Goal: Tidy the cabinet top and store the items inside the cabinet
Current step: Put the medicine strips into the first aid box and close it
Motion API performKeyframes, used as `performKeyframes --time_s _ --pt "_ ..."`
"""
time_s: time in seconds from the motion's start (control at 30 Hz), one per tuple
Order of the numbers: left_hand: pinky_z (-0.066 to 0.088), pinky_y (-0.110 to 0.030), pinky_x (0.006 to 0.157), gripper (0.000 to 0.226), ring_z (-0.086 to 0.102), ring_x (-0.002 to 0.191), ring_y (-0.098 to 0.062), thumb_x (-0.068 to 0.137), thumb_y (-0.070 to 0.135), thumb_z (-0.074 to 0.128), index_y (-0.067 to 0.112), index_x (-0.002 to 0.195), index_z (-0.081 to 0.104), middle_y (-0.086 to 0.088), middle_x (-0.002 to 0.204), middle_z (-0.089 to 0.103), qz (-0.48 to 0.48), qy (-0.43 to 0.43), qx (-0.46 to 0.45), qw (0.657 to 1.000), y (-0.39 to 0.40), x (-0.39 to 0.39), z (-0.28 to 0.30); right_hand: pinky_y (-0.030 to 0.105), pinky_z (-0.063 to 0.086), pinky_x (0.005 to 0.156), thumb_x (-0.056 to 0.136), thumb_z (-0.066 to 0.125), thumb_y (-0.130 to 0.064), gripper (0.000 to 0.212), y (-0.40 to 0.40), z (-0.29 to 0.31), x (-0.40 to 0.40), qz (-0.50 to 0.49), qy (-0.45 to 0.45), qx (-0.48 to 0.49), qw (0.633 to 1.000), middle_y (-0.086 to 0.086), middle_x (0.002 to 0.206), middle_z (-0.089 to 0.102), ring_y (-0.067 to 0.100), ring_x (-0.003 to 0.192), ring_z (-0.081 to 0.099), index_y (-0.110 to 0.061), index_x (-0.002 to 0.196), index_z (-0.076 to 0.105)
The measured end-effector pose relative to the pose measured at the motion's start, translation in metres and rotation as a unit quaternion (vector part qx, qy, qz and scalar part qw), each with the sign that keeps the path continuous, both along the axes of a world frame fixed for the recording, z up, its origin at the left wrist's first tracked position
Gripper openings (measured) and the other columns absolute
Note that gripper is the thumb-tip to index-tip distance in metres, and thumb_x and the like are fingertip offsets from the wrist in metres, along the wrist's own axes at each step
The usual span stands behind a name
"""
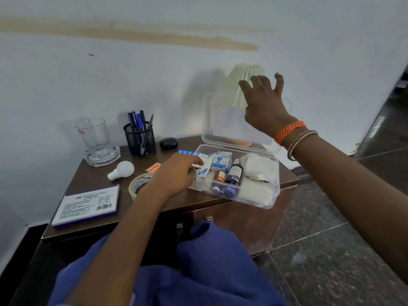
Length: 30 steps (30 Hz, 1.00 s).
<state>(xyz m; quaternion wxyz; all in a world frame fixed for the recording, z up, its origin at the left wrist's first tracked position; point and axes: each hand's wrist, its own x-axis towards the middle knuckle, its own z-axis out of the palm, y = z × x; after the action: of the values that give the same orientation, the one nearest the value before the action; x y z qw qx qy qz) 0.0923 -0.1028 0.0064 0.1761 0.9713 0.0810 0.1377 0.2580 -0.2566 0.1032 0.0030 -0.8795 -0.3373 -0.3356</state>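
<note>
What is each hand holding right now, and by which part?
The right hand holds nothing; its fingers are spread near the box's raised lid. The left hand reaches a white carton at the box's left edge; a grip cannot be told.

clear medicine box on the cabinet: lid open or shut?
Open. The clear box's lid stands upright behind it, hinged at the back, leaving the bottles and cartons inside exposed. The right hand is raised in front of the lid.

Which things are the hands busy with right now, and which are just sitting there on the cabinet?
Busy with:
left hand at the medicine cartons
right hand raised by the open lid
clear medicine box

Just sitting:
glass
pen holder
bulb
tape roll
stamp pad box
black case
orange tablets
</note>
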Motion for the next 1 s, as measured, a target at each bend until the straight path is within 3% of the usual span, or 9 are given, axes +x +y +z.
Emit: performKeyframes --time_s 0.17,0.27,0.43,0.53,0.63,0.73,0.8,0.9,1.0 --pt "0.049 -0.034 0.088 0.038 0.061 0.100 -0.017 0.086 0.002 0.047 0.018 0.115 0.065 -0.004 0.111 0.067 0.068 -0.076 -0.055 0.993 0.036 -0.012 0.015 0.049 0.014 0.111 0.079 0.049 -0.004 0.042 0.036 0.004 -0.025 0.104 0.043 0.050 0.992 0.010 0.120 0.057 0.029 0.121 0.047 -0.014 0.119 0.058" --pt "0.045 -0.025 0.092 0.040 0.060 0.104 -0.011 0.085 -0.004 0.047 0.015 0.115 0.065 -0.003 0.112 0.068 0.097 -0.085 -0.105 0.986 0.053 -0.013 0.014 0.039 0.029 0.103 0.083 0.053 -0.011 0.031 0.062 -0.008 -0.038 0.176 0.144 0.011 0.974 0.003 0.115 0.063 0.023 0.114 0.054 -0.020 0.111 0.063" --pt "0.050 -0.041 0.094 0.041 0.061 0.105 -0.016 0.083 0.002 0.047 0.022 0.114 0.065 -0.002 0.113 0.068 0.133 -0.070 -0.120 0.981 0.086 -0.007 0.009 0.038 0.049 0.091 0.083 0.058 -0.011 0.029 0.134 -0.045 -0.043 0.150 0.331 -0.074 0.929 0.014 0.121 0.058 0.032 0.107 0.058 -0.014 0.111 0.063" --pt "0.049 -0.040 0.094 0.038 0.061 0.107 -0.016 0.087 0.008 0.046 0.025 0.115 0.063 0.001 0.116 0.067 0.137 -0.063 -0.119 0.981 0.094 -0.001 0.007 0.033 0.045 0.090 0.091 0.052 -0.007 0.035 0.156 -0.056 -0.043 0.095 0.359 -0.148 0.917 0.022 0.129 0.053 0.034 0.116 0.055 -0.001 0.126 0.052" --pt "0.049 -0.035 0.093 0.036 0.061 0.105 -0.016 0.088 0.009 0.047 0.025 0.115 0.063 0.000 0.114 0.067 0.126 -0.058 -0.128 0.982 0.102 0.004 0.006 0.030 0.036 0.104 0.096 0.045 -0.002 0.037 0.165 -0.060 -0.037 0.044 0.377 -0.242 0.893 0.024 0.138 0.047 0.033 0.125 0.048 0.007 0.132 0.046" --pt "0.047 -0.025 0.086 0.035 0.061 0.100 -0.013 0.088 0.004 0.049 0.020 0.117 0.063 -0.001 0.108 0.067 0.110 -0.050 -0.136 0.983 0.109 0.003 0.004 0.032 0.047 0.091 0.088 0.063 -0.011 0.029 0.177 -0.070 -0.025 0.032 0.371 -0.301 0.878 0.017 0.118 0.059 0.028 0.103 0.058 0.002 0.114 0.060" --pt "0.046 -0.024 0.084 0.035 0.060 0.098 -0.013 0.089 0.004 0.049 0.019 0.117 0.062 -0.001 0.106 0.066 0.107 -0.043 -0.135 0.984 0.113 0.001 0.002 0.029 0.043 0.081 0.089 0.062 -0.010 0.025 0.184 -0.075 -0.024 0.030 0.370 -0.297 0.880 0.014 0.110 0.057 0.026 0.098 0.055 0.008 0.106 0.060" --pt "0.049 -0.027 0.084 0.034 0.061 0.094 -0.013 0.088 0.002 0.050 0.018 0.115 0.063 -0.003 0.102 0.067 0.121 -0.041 -0.126 0.984 0.121 -0.002 0.000 0.032 0.045 0.098 0.086 0.066 -0.007 0.042 0.189 -0.079 -0.019 0.038 0.365 -0.264 0.892 0.016 0.130 0.054 0.029 0.115 0.054 0.004 0.124 0.052" --pt "0.051 -0.034 0.089 0.037 0.062 0.095 -0.017 0.085 -0.004 0.048 0.016 0.112 0.064 -0.006 0.102 0.067 0.156 -0.036 -0.119 0.980 0.124 -0.006 0.001 0.031 0.046 0.083 0.075 0.076 -0.008 0.054 0.192 -0.086 -0.010 0.085 0.378 -0.183 0.903 0.014 0.126 0.056 0.030 0.113 0.056 -0.007 0.124 0.054"
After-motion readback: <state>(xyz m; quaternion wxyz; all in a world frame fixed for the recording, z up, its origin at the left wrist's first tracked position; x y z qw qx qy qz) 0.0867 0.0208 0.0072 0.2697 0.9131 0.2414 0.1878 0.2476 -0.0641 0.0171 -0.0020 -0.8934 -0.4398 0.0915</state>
